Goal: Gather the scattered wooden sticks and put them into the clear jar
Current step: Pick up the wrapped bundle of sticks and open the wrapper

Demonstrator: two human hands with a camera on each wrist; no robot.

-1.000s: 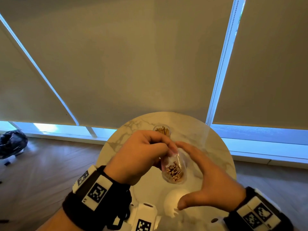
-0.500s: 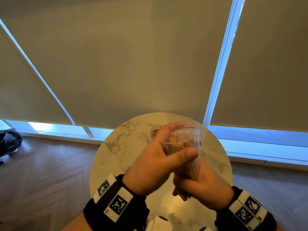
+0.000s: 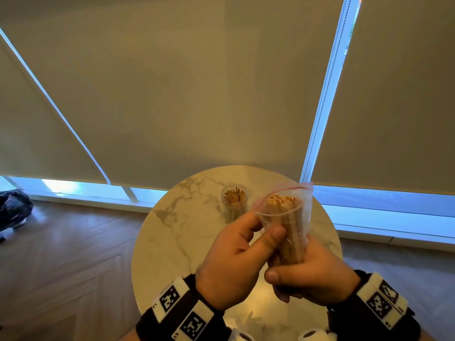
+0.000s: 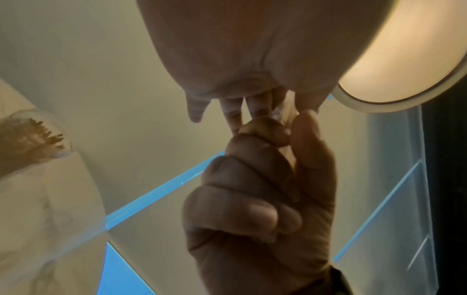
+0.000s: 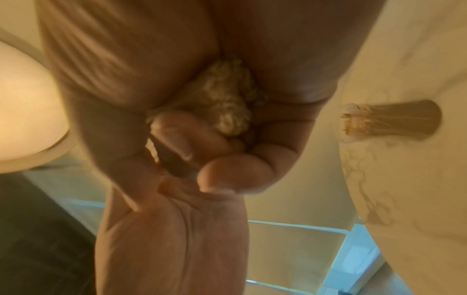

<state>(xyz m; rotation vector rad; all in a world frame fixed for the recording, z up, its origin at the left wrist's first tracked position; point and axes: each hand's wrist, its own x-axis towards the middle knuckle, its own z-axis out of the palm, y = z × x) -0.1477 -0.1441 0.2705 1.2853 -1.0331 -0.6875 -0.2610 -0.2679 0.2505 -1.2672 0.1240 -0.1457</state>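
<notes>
Head view: we see both hands low in the frame, over a round marble table (image 3: 172,232).
Bag: a clear zip bag (image 3: 299,207) stands mouth-up between our hands, packed with wooden sticks (image 3: 283,205).
Left hand (image 3: 236,262): our grip is closed on the bag, thumb pressed against its front, probably to steady the bundle.
Right hand (image 3: 312,276): our grip is wrapped round the bag's lower end, carrying the weight.
Clear jar (image 3: 234,203): upright at frame centre, just left of the bag's mouth and apart from it, already holding sticks.
Room: bare marble lies left of the jar; the table's far edge is close behind it, so we judge a tip toward the jar needs care.

Left wrist view: the right hand (image 4: 257,199) is a closed fist below; plastic shows between fingers (image 4: 255,107) above; the jar (image 4: 33,137) sits at left edge.

Right wrist view: stick ends (image 5: 227,99) bunch inside curled fingers (image 5: 227,175); the jar (image 5: 389,121) lies right, well clear.
</notes>
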